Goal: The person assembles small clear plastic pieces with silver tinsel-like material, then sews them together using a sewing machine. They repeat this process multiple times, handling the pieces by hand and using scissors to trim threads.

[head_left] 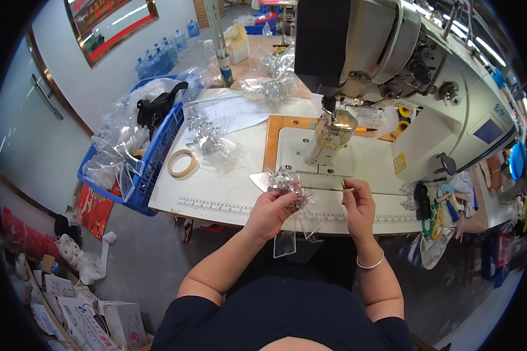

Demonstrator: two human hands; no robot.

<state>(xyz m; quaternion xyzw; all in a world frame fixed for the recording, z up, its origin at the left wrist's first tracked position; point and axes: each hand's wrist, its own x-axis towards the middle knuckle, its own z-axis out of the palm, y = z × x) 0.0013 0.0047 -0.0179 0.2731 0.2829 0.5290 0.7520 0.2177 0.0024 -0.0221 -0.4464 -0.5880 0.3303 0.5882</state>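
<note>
My left hand point(273, 209) is closed around a bunch of clear plastic pieces point(285, 182) at the near edge of the white sewing table point(228, 193). One clear piece hangs below the hand over my lap. My right hand point(357, 202) pinches the other end of a clear strip that stretches between both hands. A bracelet circles the right wrist. The large white sewing machine point(427, 88) stands just beyond, its post and needle area point(332, 126) straight ahead of my hands.
A tape roll point(182, 163) and more clear plastic pieces point(214, 140) lie on the table's left part. A blue basket point(152, 158) full of plastic hangs off the left edge. Scissors and tools hang at the right. Boxes and white rolls lie on the floor, lower left.
</note>
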